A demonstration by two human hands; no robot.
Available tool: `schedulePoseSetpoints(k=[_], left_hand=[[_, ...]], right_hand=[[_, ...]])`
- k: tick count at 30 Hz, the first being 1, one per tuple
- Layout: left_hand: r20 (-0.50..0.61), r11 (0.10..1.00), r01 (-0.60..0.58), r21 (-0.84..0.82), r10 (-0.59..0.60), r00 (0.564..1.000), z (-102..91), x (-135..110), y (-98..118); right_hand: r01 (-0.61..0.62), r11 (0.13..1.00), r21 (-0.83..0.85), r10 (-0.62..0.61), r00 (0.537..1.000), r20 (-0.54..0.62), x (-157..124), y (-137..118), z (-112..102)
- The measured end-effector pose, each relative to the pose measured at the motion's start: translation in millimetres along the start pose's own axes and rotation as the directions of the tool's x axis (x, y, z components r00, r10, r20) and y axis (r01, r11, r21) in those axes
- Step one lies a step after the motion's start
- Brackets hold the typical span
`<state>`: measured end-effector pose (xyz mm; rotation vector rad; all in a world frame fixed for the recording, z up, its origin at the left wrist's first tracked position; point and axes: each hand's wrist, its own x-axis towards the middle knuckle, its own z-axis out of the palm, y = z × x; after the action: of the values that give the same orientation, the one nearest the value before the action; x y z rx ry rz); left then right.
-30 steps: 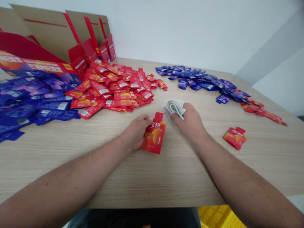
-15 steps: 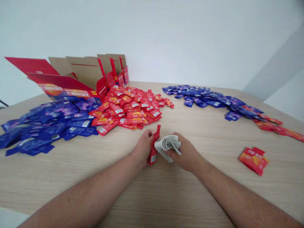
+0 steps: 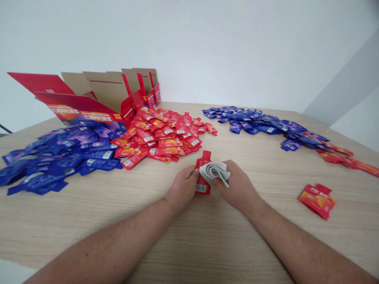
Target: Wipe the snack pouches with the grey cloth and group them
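My left hand [image 3: 182, 187] grips the lower left side of a red foil sachet [image 3: 203, 185], whose white barcode faces up. My right hand [image 3: 235, 187] is shut on a folded pale grey cloth [image 3: 213, 172]. The cloth lies against the sachet's middle and hides part of it. Both hands are close together above the light wood table [image 3: 237, 240].
A large red sachet heap [image 3: 162, 138] and a blue sachet heap [image 3: 62, 159] lie at the left, before an open red-and-cardboard carton [image 3: 103, 90]. A long blue sachet row [image 3: 254, 122] runs along the back right, and a lone red sachet [image 3: 317, 201] lies at the right.
The sachet has turned from edge-on to lying flatter, with its barcode up. The cloth has moved onto its face. My view has barely shifted.
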<state>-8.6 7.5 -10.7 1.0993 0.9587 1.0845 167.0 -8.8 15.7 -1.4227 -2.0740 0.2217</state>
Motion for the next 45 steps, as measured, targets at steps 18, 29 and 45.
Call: schedulePoseSetpoints(k=[18,29,45], left_hand=[[0.06,1.0,0.002,-0.008,-0.001,0.998,-1.1,-5.5,7.5],[0.215,0.924,-0.127,0.361,0.05,0.975,-3.7,-13.3,15.8],[-0.006,0.959,0.115,-0.258,-0.121,0.993,6.6,-4.3,13.9]], right_hand=[[0.112,0.993,-0.046,-0.108,0.991,0.075,2.3,-0.9,-17.5],[-0.045,0.994,-0.104,0.041,0.998,-0.037,11.0,5.5,-27.7],[0.111,0.993,-0.046,-0.104,0.985,0.139,0.3,-14.6,-18.1]])
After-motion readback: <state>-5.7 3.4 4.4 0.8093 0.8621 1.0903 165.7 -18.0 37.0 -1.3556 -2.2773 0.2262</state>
